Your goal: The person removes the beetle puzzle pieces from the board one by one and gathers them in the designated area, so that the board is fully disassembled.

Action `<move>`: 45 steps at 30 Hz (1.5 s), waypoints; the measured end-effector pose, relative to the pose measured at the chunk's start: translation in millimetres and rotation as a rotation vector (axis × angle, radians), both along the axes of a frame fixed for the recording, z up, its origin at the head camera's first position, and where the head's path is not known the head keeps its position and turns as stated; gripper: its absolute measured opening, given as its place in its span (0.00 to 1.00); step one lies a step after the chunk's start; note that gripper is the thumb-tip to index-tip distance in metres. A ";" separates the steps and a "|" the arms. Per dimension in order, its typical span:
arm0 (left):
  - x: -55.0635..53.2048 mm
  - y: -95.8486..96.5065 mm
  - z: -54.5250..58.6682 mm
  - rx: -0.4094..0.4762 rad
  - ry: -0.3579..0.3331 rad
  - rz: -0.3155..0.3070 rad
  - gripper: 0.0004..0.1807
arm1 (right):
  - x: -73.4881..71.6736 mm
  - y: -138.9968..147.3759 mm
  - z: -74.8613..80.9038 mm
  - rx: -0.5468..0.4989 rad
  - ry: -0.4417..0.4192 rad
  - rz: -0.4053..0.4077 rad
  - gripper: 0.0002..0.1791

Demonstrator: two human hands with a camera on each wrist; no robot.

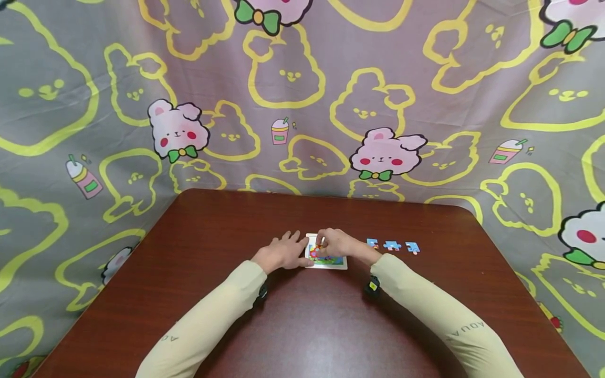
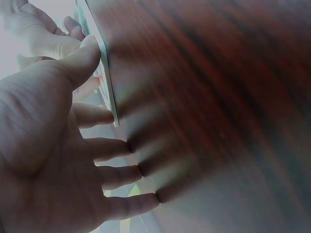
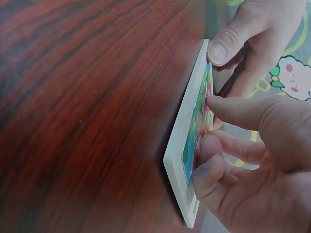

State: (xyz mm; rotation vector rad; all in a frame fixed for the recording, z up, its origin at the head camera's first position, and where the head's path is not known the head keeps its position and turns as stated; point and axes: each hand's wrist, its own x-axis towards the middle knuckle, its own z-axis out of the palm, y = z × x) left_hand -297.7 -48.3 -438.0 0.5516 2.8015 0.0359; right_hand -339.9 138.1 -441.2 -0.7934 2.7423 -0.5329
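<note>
A small jigsaw puzzle in a white frame (image 1: 327, 266) lies flat on the table, its picture brightly coloured. My left hand (image 1: 282, 253) is at the frame's left side: the thumb (image 2: 87, 56) rests on the rim, and the other fingers are spread, their tips down by the frame and on the tabletop. Over the picture, my right hand (image 1: 341, 244) pinches a puzzle piece between thumb and index finger, low against the board; the fingers mostly hide that piece. In the right wrist view its remaining fingers (image 3: 209, 172) curl near the frame's edge.
To the right of the frame, three loose blue puzzle pieces lie in a row: one piece (image 1: 373, 243) partly behind the right wrist, a middle piece (image 1: 392, 245), and an outer piece (image 1: 413, 247). The brown table (image 1: 312, 325) meets a patterned curtain (image 1: 293, 152) at the back.
</note>
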 end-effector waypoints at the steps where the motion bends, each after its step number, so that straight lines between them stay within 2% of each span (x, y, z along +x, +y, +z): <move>1: 0.2 -0.2 0.0 -0.001 0.000 0.000 0.45 | 0.2 -0.1 -0.1 -0.004 0.001 0.002 0.14; 16: 1.4 -1.9 -0.1 -0.003 0.008 -0.009 0.44 | 1.9 -1.8 -3.2 -0.079 0.028 0.014 0.13; 22: 1.6 -1.5 0.6 -0.006 0.004 -0.001 0.44 | 3.7 -0.9 2.0 -0.130 0.026 0.039 0.10; 27: 1.0 -1.7 1.1 -0.006 0.000 0.000 0.44 | 5.3 3.2 9.3 -0.161 -0.015 0.031 0.07; 31: 0.5 -1.5 1.3 -0.009 0.000 0.003 0.44 | 5.1 3.6 8.0 -0.179 -0.035 0.046 0.08; 37: 2.0 -1.5 0.7 -0.007 -0.003 -0.007 0.44 | 5.1 0.5 0.6 -0.148 -0.098 0.055 0.06; 42: 2.0 -1.7 0.7 0.005 -0.004 -0.006 0.44 | 6.1 -1.7 -2.8 -0.071 -0.046 0.096 0.07; 45: 1.8 -1.7 1.2 0.006 -0.006 -0.007 0.44 | 6.3 -1.4 -3.9 -0.069 -0.022 0.108 0.07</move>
